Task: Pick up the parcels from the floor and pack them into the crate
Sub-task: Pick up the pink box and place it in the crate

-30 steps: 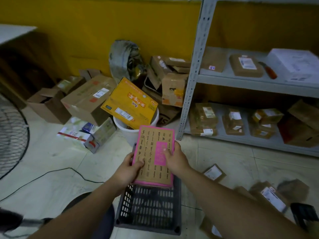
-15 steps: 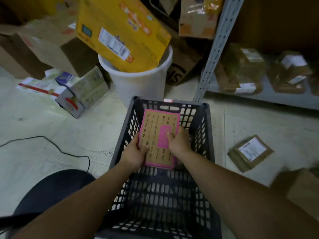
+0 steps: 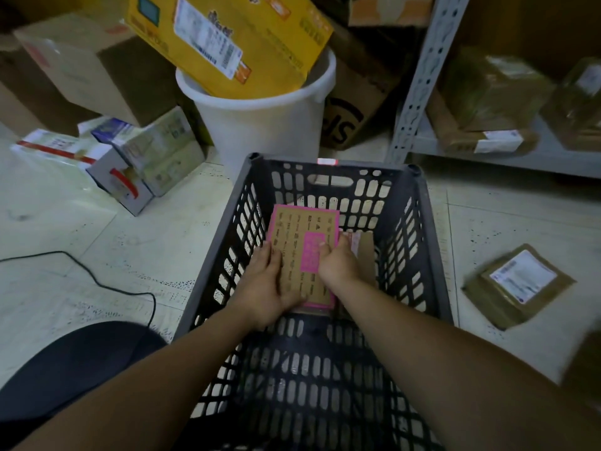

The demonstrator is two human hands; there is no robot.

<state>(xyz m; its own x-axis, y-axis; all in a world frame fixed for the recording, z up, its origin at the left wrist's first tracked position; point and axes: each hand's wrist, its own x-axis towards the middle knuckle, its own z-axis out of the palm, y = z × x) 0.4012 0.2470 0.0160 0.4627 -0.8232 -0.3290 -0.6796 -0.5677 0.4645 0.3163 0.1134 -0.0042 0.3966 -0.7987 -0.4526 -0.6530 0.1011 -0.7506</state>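
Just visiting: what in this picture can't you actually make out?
All in the head view:
1. Pink parcel: its print is too small to read.
2. Left hand: unclear whether it grips the pink parcel or lies flat on it. The right hand pinches its edge.
3. Brown parcel in the crate: mostly hidden by the right hand.
4. Box at the right edge: blurred and cut off.
5. Bucket: its inside is hidden by the yellow box.

White bucket holding a tilted yellow box, black cable across the tiled floor, grey metal shelving at right.
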